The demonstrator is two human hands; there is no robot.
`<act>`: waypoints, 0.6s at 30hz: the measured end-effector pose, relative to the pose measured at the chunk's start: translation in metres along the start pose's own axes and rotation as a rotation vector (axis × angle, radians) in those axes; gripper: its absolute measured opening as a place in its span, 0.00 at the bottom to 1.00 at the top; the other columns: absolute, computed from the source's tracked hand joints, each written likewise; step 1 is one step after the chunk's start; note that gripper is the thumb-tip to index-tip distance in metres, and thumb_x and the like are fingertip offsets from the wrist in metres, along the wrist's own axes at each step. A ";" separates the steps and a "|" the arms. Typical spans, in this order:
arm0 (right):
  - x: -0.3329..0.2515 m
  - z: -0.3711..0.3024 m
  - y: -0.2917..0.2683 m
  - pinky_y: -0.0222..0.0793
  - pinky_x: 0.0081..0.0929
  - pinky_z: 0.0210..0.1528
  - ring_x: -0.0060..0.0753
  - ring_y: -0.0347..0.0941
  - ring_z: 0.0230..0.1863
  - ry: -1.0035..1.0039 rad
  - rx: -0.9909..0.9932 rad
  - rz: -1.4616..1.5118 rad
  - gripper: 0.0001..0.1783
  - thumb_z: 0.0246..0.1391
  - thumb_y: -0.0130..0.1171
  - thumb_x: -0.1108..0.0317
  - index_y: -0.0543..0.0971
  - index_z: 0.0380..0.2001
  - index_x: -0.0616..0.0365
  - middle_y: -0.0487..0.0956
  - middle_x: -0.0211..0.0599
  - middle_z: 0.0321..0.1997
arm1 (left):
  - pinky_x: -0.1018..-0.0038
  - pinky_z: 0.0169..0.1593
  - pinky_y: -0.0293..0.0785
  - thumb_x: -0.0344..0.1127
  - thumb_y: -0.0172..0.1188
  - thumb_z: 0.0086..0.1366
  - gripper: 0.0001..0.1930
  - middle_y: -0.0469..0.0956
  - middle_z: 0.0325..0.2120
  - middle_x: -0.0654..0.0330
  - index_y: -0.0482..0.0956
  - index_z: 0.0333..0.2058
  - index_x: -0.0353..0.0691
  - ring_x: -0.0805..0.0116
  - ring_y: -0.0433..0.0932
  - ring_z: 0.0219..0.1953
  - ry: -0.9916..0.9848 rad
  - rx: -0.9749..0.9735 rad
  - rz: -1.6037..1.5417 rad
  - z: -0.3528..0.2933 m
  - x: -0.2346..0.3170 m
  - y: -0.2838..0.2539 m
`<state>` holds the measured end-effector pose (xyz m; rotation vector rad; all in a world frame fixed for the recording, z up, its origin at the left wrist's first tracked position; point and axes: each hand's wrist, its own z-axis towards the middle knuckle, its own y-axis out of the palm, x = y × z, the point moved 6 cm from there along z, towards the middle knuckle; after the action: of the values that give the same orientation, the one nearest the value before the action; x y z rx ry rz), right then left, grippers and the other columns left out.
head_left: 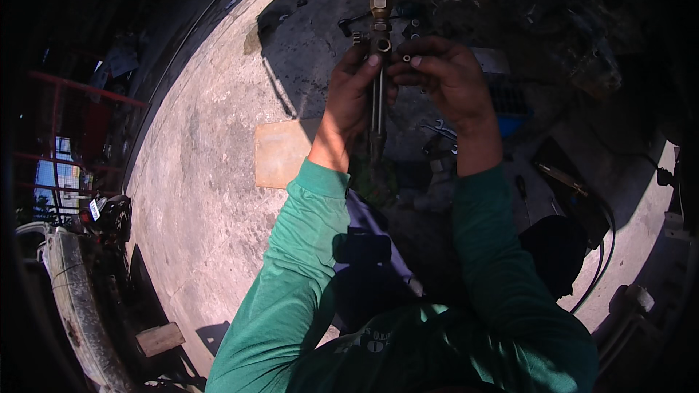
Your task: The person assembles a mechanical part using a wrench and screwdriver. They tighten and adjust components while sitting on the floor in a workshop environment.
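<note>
My left hand (351,80) is closed around a long, dark metal injector-like part (378,98), held upright in front of me. A brass-coloured hex nut (379,3) sits at its top end. Below that is a round port facing me, and a short threaded stub juts out to the left. From the right, my right hand (448,76) pinches a small ring-shaped metal piece (407,59) between thumb and fingers, close beside the port. Whether the small piece touches the long part, I cannot tell.
Wrenches (443,129) and a blue-edged tray (507,124) lie in shade beyond my right wrist. A flat tan board (280,154) rests on the concrete, left of my left wrist. A wooden block (160,339) is at lower left, a black cable (610,236) at right.
</note>
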<state>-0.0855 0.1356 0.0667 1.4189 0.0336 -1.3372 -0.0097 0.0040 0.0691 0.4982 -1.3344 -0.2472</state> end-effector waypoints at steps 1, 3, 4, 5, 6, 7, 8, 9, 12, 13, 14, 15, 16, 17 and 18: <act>0.000 0.000 0.000 0.85 0.33 0.45 0.44 0.85 0.43 -0.002 0.003 0.000 0.12 0.59 0.56 0.79 0.79 0.45 0.72 0.84 0.53 0.43 | 0.76 0.30 0.81 0.37 0.60 0.71 0.17 0.82 0.38 0.53 0.73 0.52 0.35 0.68 0.83 0.30 0.001 0.003 0.003 0.000 0.000 0.000; 0.001 0.000 -0.002 0.85 0.33 0.45 0.44 0.85 0.43 0.007 0.000 -0.006 0.12 0.59 0.56 0.79 0.79 0.45 0.72 0.84 0.53 0.43 | 0.76 0.30 0.82 0.37 0.61 0.71 0.17 0.82 0.39 0.53 0.73 0.52 0.35 0.68 0.83 0.31 0.003 0.006 0.005 -0.001 0.000 0.002; 0.001 0.000 -0.002 0.85 0.34 0.45 0.44 0.85 0.43 0.012 -0.001 -0.009 0.12 0.59 0.56 0.79 0.79 0.45 0.72 0.84 0.53 0.43 | 0.76 0.30 0.81 0.37 0.61 0.71 0.17 0.82 0.39 0.53 0.73 0.52 0.35 0.68 0.83 0.30 0.002 0.007 0.003 -0.001 0.000 0.002; 0.001 0.000 -0.002 0.85 0.34 0.44 0.44 0.85 0.42 0.002 0.005 -0.013 0.12 0.59 0.55 0.80 0.79 0.45 0.72 0.84 0.53 0.42 | 0.76 0.30 0.81 0.37 0.61 0.71 0.17 0.82 0.39 0.53 0.73 0.52 0.35 0.68 0.83 0.30 0.000 0.008 0.004 -0.001 0.000 0.001; 0.001 0.000 -0.002 0.85 0.34 0.43 0.43 0.85 0.41 -0.007 0.011 -0.017 0.12 0.59 0.54 0.80 0.79 0.44 0.72 0.84 0.52 0.41 | 0.76 0.30 0.81 0.37 0.61 0.71 0.17 0.82 0.39 0.53 0.73 0.52 0.35 0.68 0.83 0.29 -0.001 0.009 0.005 -0.001 0.000 0.001; 0.001 0.000 -0.003 0.85 0.34 0.43 0.42 0.85 0.41 -0.016 0.018 -0.021 0.12 0.59 0.53 0.80 0.79 0.44 0.72 0.84 0.51 0.41 | 0.76 0.29 0.81 0.38 0.61 0.71 0.16 0.82 0.39 0.53 0.73 0.52 0.35 0.68 0.83 0.28 -0.005 0.008 0.007 0.000 -0.001 0.001; 0.002 0.001 -0.003 0.85 0.34 0.43 0.42 0.85 0.41 -0.020 0.018 -0.019 0.11 0.59 0.53 0.80 0.79 0.44 0.72 0.84 0.51 0.41 | 0.76 0.29 0.80 0.38 0.61 0.71 0.16 0.82 0.39 0.53 0.73 0.52 0.36 0.68 0.82 0.28 -0.010 0.009 0.010 -0.001 -0.001 0.001; 0.002 0.001 -0.004 0.85 0.35 0.43 0.43 0.85 0.41 -0.024 0.019 -0.018 0.11 0.59 0.53 0.80 0.79 0.43 0.71 0.84 0.51 0.40 | 0.76 0.29 0.80 0.38 0.61 0.71 0.16 0.82 0.39 0.53 0.73 0.52 0.36 0.68 0.82 0.27 -0.014 0.009 0.012 -0.001 -0.001 0.000; 0.002 0.001 -0.005 0.85 0.34 0.43 0.43 0.85 0.41 -0.030 -0.005 0.010 0.10 0.59 0.55 0.79 0.79 0.43 0.71 0.84 0.51 0.41 | 0.76 0.29 0.79 0.37 0.61 0.70 0.16 0.82 0.38 0.54 0.73 0.51 0.36 0.69 0.81 0.26 -0.013 0.026 0.009 -0.001 -0.001 0.003; 0.002 0.001 -0.006 0.85 0.33 0.44 0.43 0.85 0.41 -0.031 -0.017 0.023 0.10 0.59 0.57 0.79 0.79 0.43 0.70 0.84 0.51 0.42 | 0.76 0.29 0.79 0.37 0.61 0.70 0.16 0.82 0.38 0.54 0.74 0.51 0.36 0.69 0.81 0.26 -0.012 0.028 0.008 0.000 -0.002 0.003; 0.001 0.001 -0.005 0.85 0.33 0.43 0.42 0.85 0.41 -0.024 0.002 0.016 0.10 0.59 0.57 0.78 0.80 0.43 0.70 0.84 0.50 0.41 | 0.76 0.29 0.79 0.37 0.62 0.70 0.16 0.82 0.38 0.55 0.74 0.51 0.36 0.69 0.81 0.26 -0.011 0.033 0.008 0.000 -0.003 0.002; 0.001 0.001 -0.004 0.85 0.32 0.42 0.41 0.85 0.40 -0.017 0.021 0.008 0.09 0.59 0.58 0.78 0.80 0.43 0.69 0.84 0.49 0.41 | 0.75 0.29 0.79 0.37 0.62 0.70 0.16 0.81 0.37 0.55 0.74 0.51 0.36 0.68 0.81 0.26 -0.011 0.037 0.009 0.000 -0.003 0.001; 0.001 0.001 -0.003 0.85 0.32 0.41 0.41 0.85 0.40 -0.010 0.041 0.001 0.09 0.59 0.58 0.77 0.80 0.42 0.69 0.84 0.49 0.40 | 0.75 0.29 0.80 0.36 0.62 0.69 0.16 0.81 0.37 0.55 0.74 0.51 0.36 0.69 0.81 0.27 -0.014 0.037 0.017 0.000 -0.003 0.000; 0.001 0.001 -0.003 0.85 0.31 0.40 0.40 0.85 0.39 -0.001 0.067 -0.018 0.08 0.59 0.59 0.77 0.80 0.42 0.68 0.84 0.47 0.40 | 0.76 0.29 0.80 0.35 0.62 0.69 0.16 0.81 0.37 0.55 0.74 0.52 0.35 0.69 0.81 0.27 -0.018 0.036 0.023 0.000 -0.004 0.000; 0.001 0.001 -0.004 0.84 0.31 0.39 0.39 0.85 0.38 0.007 0.094 -0.037 0.08 0.59 0.60 0.76 0.80 0.41 0.67 0.84 0.46 0.39 | 0.76 0.29 0.80 0.35 0.63 0.69 0.16 0.81 0.37 0.55 0.74 0.52 0.35 0.69 0.81 0.27 -0.022 0.035 0.030 0.000 -0.004 0.001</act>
<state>-0.0882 0.1358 0.0636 1.5085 0.0021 -1.3798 -0.0111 0.0064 0.0657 0.5061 -1.3686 -0.2052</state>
